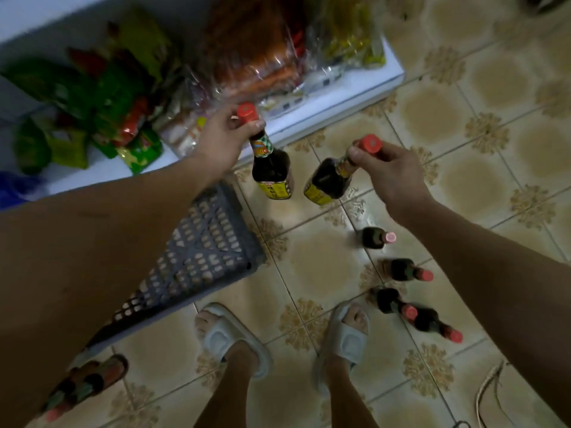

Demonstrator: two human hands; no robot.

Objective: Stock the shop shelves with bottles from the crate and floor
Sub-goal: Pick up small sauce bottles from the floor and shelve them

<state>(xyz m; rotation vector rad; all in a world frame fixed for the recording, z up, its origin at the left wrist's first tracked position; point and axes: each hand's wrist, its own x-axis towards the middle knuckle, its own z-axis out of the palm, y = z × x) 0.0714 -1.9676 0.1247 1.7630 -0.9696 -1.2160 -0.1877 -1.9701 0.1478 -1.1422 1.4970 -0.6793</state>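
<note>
The left hand (224, 134) grips one dark bottle (270, 163) by its neck; the body hangs below the hand. The right hand (391, 173) pinches a second bottle (332, 177) likewise, tilted toward the left hand.

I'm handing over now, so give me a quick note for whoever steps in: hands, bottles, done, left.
Left hand grips a dark sauce bottle by its neck; right hand pinches a second bottle below its red cap.
Both hang over the tiled floor, by the low white shelf.
Done: two bottles picked up.
Left: shelve them, then the four floor bottles and those by the grey crate.
</note>
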